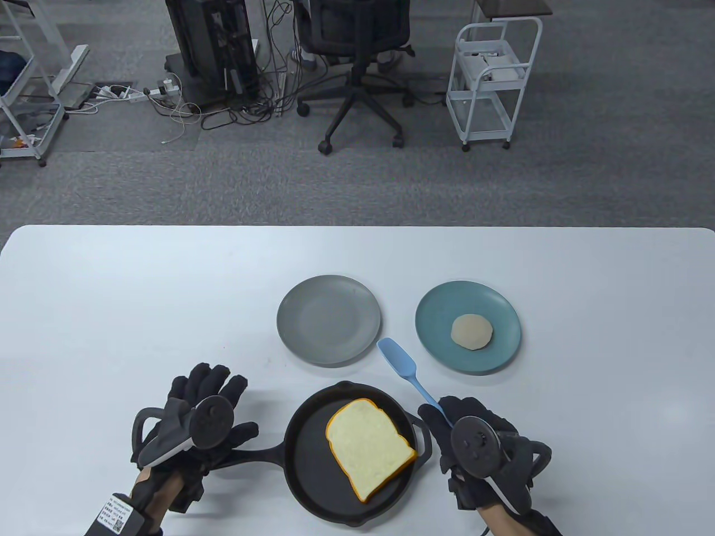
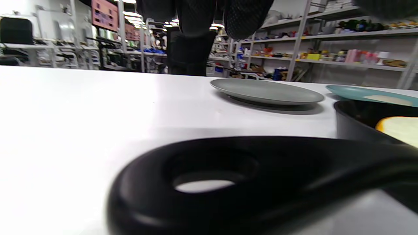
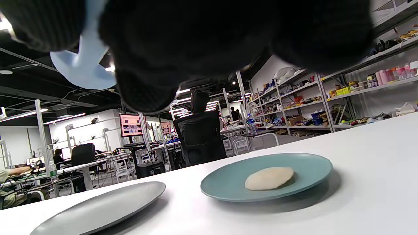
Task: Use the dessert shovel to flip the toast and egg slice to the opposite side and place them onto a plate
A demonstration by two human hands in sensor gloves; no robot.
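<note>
A slice of toast (image 1: 368,446) lies in a black skillet (image 1: 313,486) at the table's front. The pale egg slice (image 1: 472,332) rests on a teal plate (image 1: 441,335) at the right; the right wrist view shows the egg slice (image 3: 269,178) lying flat there. A grey plate (image 1: 328,320) to its left holds nothing. My right hand (image 1: 447,413) grips the handle of a blue dessert shovel (image 1: 399,360), whose blade points up-left between the plates, above the table. My left hand (image 1: 215,399) hovers with spread fingers over the skillet's handle (image 1: 251,449); in the left wrist view the handle (image 2: 261,182) lies beneath the fingers (image 2: 241,16).
The white table's far edge (image 1: 357,228) runs behind the plates. Beyond it stand an office chair (image 1: 357,67), a white trolley (image 1: 491,84) and cables on the floor. Bare tabletop (image 1: 139,307) stretches to the left.
</note>
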